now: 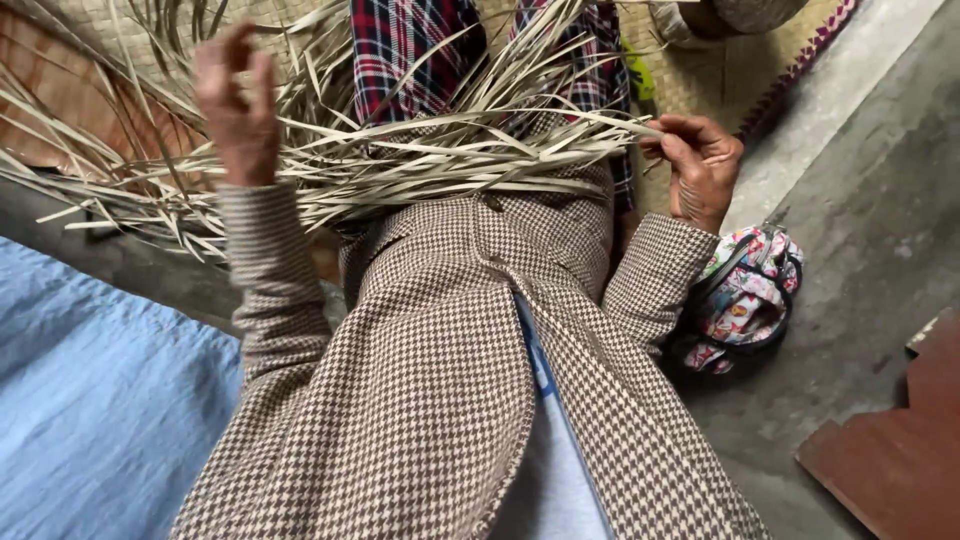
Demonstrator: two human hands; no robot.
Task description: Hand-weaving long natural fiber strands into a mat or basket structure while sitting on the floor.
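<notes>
The person sits with a bundle of dry leaf strips (400,160) across the lap, over a plaid cloth (410,50). The right hand (700,165) pinches the ends of several strips between thumb and fingers. The left hand (238,105) is raised over the strips, fingers loosely curled, gripping nothing visible. A floral bag (745,300) lies on the floor (880,230) beside the right elbow; a woven mat (700,80) is beneath.
</notes>
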